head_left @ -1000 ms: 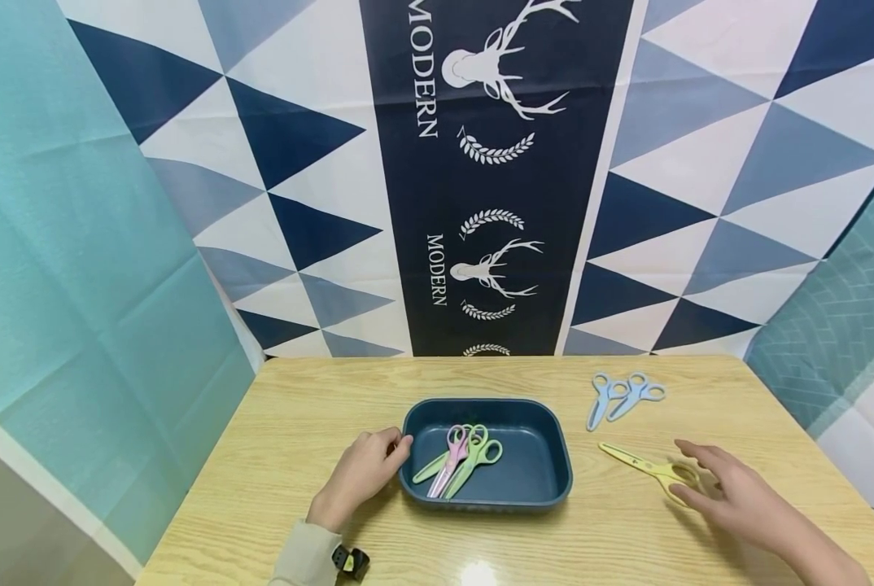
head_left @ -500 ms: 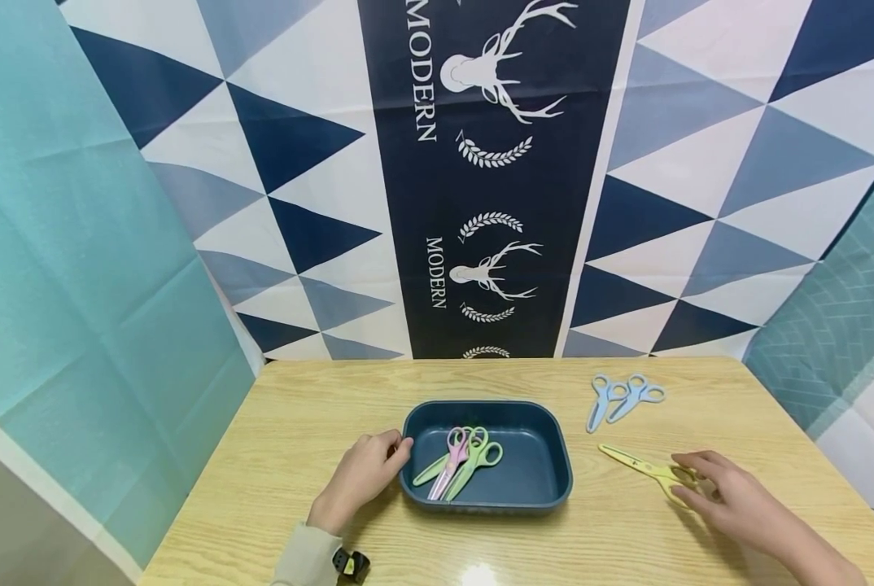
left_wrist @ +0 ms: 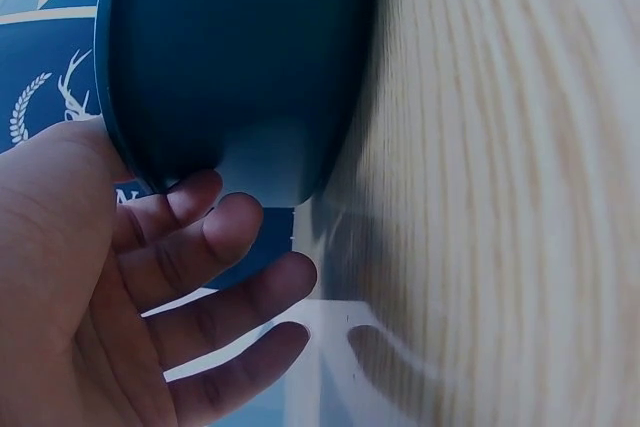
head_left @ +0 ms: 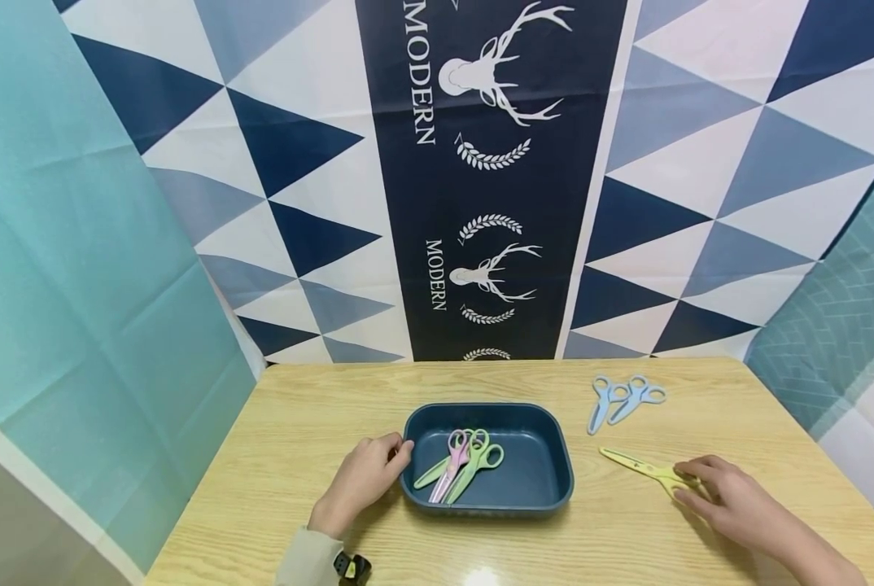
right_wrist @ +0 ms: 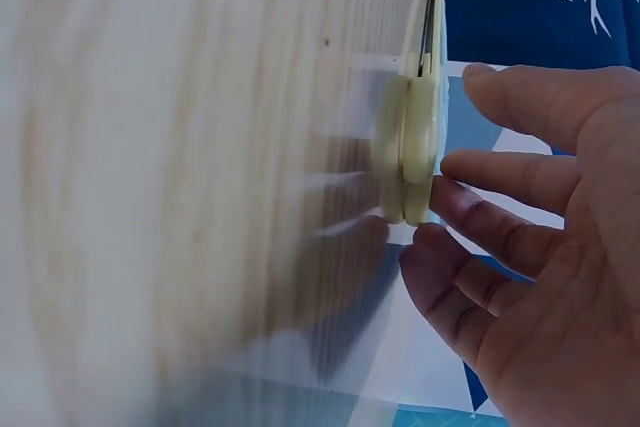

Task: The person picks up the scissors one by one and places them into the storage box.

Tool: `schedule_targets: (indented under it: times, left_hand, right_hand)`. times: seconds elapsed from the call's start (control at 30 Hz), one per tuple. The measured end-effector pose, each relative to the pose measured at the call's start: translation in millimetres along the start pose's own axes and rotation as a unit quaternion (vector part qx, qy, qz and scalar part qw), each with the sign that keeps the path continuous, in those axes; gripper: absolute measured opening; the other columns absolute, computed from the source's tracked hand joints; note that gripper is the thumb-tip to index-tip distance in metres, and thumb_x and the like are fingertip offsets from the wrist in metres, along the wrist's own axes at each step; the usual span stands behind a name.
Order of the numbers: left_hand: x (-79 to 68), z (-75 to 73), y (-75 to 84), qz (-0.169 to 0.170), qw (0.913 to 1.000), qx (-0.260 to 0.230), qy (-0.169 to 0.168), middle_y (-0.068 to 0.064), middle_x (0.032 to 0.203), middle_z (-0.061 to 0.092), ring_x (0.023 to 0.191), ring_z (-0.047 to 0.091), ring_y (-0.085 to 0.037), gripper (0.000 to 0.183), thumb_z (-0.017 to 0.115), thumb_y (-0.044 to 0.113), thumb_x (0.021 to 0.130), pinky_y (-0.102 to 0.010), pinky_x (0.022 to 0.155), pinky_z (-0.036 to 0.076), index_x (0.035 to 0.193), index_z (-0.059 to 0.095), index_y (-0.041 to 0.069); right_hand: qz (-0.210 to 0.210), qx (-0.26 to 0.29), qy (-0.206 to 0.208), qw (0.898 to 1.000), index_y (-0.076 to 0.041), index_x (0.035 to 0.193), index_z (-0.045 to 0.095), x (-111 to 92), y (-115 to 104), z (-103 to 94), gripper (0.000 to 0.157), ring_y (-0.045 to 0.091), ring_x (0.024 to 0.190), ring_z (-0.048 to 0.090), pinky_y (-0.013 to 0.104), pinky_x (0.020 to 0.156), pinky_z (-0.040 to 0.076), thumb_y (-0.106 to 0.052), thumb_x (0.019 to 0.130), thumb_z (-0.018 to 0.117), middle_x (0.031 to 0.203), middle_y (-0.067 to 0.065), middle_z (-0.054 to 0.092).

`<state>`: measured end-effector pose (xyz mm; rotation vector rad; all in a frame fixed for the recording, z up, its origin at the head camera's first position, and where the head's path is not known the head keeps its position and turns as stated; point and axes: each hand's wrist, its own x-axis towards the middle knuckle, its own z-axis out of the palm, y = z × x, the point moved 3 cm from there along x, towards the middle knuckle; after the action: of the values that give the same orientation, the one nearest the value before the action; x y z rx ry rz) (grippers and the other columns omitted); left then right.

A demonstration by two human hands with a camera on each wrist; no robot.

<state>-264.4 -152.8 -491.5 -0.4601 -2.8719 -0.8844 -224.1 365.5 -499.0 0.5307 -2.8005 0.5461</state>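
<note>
The left arm reached up from the lower edge of the head view, its wrist (head_left: 323, 521) angled inward and the left hand (head_left: 362, 474) bent in a pinching grip. In the left wrist view its fingers (left_wrist: 240, 297) fanned apart, softly bent, the thumb's tip hidden. The right forearm (head_left: 810, 541) slanted in from the lower right; the right hand (head_left: 730, 492) hung palm down, thumb (right_wrist: 535, 97) apart from the loosely curved fingers.

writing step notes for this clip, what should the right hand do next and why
Probably close the right hand on the yellow scissors at the handles: its fingertips are beside them, not gripping, and these scissors lie outside the tray, which holds three other pairs.
</note>
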Motion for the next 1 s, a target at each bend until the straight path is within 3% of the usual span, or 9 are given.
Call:
schedule_targets:
  times: [0.67, 1.0]
  left_hand:
    - [1.1, -0.9, 0.2, 0.001, 1.0000, 0.003, 0.003, 0.011, 0.059, 0.041, 0.050, 0.039, -0.002, 0.035, 0.053, 0.036, 0.107, -0.020, 0.049, 0.033, 0.076, 0.053, 0.021]
    - [0.2, 0.4, -0.8, 0.005, 1.0000, 0.007, 0.004, 0.011, 0.058, 0.039, 0.049, 0.037, -0.002, 0.036, 0.053, 0.037, 0.107, -0.020, 0.049, 0.031, 0.074, 0.052, 0.022]
  right_hand:
    - [-0.058, -0.016, 0.027, 0.998, 0.002, 0.101, 0.073, 16, 6, 8.5, 0.027, -0.003, 0.075, 0.048, 0.026, 0.059, 0.043, 0.005, 0.076, 0.083, 0.092, 0.004, 0.064]
    - [-0.043, -0.011, 0.017, 0.999, -0.001, 0.096, 0.073, 16, 6, 11.0, 0.025, -0.006, 0.071, 0.042, 0.025, 0.057, 0.041, 0.004, 0.074, 0.084, 0.088, 0.000, 0.061]
